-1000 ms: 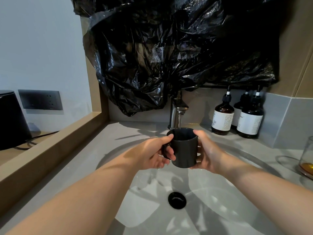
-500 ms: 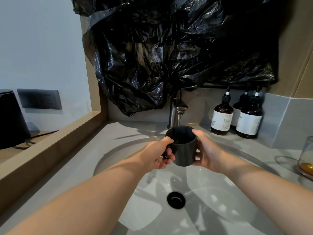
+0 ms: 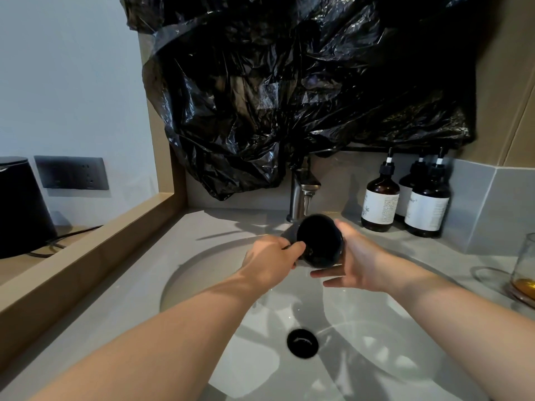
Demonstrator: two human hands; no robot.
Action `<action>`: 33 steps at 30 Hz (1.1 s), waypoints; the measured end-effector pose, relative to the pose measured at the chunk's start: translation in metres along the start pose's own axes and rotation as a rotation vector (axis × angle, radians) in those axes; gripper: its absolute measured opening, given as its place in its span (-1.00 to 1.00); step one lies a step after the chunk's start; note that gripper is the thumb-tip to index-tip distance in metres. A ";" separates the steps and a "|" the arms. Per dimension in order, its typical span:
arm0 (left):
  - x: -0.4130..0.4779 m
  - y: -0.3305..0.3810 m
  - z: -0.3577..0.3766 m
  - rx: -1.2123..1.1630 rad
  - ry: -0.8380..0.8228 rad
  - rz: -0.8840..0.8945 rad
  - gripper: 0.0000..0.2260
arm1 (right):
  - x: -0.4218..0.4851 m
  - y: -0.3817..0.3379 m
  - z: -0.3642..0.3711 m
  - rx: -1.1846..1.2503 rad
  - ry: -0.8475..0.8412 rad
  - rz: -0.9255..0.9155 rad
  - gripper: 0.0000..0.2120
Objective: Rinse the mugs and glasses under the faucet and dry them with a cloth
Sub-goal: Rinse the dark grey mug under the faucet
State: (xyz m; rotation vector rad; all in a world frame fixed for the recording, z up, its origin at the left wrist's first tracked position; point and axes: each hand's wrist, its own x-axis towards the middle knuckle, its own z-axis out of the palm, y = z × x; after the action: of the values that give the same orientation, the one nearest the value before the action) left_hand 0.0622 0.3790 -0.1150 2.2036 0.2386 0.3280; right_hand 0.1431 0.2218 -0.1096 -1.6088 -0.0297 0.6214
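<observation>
A black mug [image 3: 318, 240] is held over the white sink basin [image 3: 376, 328], just below the metal faucet [image 3: 302, 195]. It is tipped so its dark mouth faces me. My left hand [image 3: 270, 259] grips the mug by its handle side. My right hand [image 3: 354, 260] rests against the mug's right side, fingers extended under it. A glass [image 3: 525, 270] with amber liquid at the bottom stands on the counter at the far right. No cloth is in view.
Three brown pump bottles [image 3: 405, 204] stand at the back right of the counter. A black plastic bag [image 3: 289, 91] hangs over the faucet. The black drain [image 3: 302, 342] lies in the basin. A black appliance [image 3: 20, 206] with a cable sits on the left ledge.
The mug has tipped from upright toward me, so its mouth now faces the camera. My right hand's fingers have straightened and moved under it.
</observation>
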 end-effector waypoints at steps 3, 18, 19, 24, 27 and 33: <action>-0.003 -0.002 -0.005 0.432 0.054 0.290 -0.65 | 0.001 -0.002 -0.005 0.061 -0.012 -0.007 -0.35; -0.002 0.011 -0.003 1.046 0.011 0.606 -0.72 | -0.005 0.006 -0.017 -0.110 -0.152 -0.150 -0.41; -0.004 0.012 -0.002 1.080 0.017 0.637 -0.73 | -0.006 0.006 -0.019 -0.109 -0.160 -0.146 -0.44; -0.005 0.009 0.006 1.227 0.034 0.710 -0.76 | -0.006 0.008 -0.024 -0.048 -0.163 -0.160 -0.59; -0.001 0.005 0.004 1.235 0.044 0.698 -0.69 | -0.004 0.010 -0.018 -0.011 -0.129 -0.148 -0.60; -0.003 0.005 0.002 1.008 0.015 0.729 -0.61 | -0.003 0.013 -0.009 0.022 -0.118 -0.143 -0.58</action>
State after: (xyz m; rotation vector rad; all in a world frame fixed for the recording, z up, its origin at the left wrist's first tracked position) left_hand 0.0607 0.3737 -0.1124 3.2368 -0.5384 0.7326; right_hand 0.1394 0.2108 -0.1199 -1.5324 -0.2230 0.6023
